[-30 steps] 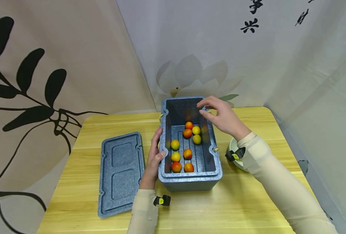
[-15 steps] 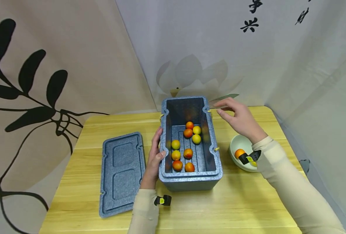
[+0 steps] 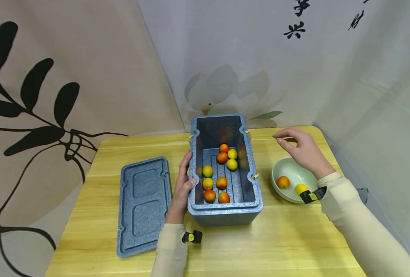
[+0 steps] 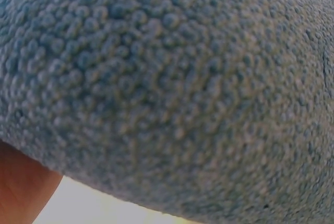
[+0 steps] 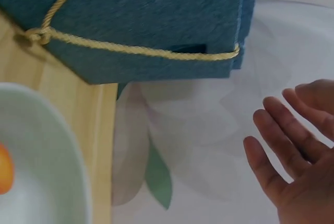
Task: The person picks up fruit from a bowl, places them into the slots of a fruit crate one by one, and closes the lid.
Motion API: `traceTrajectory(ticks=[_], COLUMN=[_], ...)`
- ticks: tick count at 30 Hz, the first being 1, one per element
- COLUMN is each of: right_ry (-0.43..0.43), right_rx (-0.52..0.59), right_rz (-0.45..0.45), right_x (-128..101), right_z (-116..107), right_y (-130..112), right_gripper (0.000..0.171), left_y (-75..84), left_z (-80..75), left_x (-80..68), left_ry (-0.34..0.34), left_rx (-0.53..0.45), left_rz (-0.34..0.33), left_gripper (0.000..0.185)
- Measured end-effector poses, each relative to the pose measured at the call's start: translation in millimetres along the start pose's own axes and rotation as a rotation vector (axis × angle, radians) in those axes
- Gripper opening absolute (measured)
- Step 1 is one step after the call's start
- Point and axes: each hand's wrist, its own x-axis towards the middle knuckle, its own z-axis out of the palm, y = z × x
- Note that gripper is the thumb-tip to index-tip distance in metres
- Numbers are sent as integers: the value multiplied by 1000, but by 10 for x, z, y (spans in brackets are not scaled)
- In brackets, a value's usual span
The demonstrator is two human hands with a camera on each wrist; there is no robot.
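Note:
A blue foam box (image 3: 225, 213) stands open in the middle of the wooden table and holds several orange and yellow fruits (image 3: 221, 182). My left hand (image 3: 185, 172) lies flat against the box's left wall, thumb on the rim. The left wrist view is filled with foam wall (image 4: 167, 88) and a bit of skin. My right hand (image 3: 283, 139) hovers over the far edge of a pale green bowl (image 3: 293, 169), fingers (image 5: 282, 145) relaxed and holding nothing. The bowl holds an orange fruit (image 3: 283, 181) and a yellow fruit (image 3: 300, 188).
The box's blue lid (image 3: 142, 206) lies flat on the table to the left of my left hand. A yellow rope handle (image 5: 130, 50) runs along the box's right wall. Patterned cloth walls close in behind and to the right.
My right hand has drawn away from the box's back right rim and moved right to above the bowl, uncovering the two fruits in it. The left hand has stayed on the box.

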Motion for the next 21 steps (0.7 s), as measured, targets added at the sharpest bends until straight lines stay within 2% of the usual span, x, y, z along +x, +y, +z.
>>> traceTrajectory(ticks=[6, 13, 21], right_ry=[-26, -52, -56], right_rx=[5, -26, -21], right_rz=[83, 78, 167], right_x=[-165, -337, -523], right_z=[0, -18, -22], right_y=[156, 322, 451], right_gripper=[23, 24, 26], left_y=[-11, -16, 1], left_z=[12, -3, 6], left_x=[5, 11, 21], left_ry=[-1, -11, -5], left_rx=[-13, 7, -1], left_rz=[-3, 11, 1], left_gripper=[78, 77, 78])
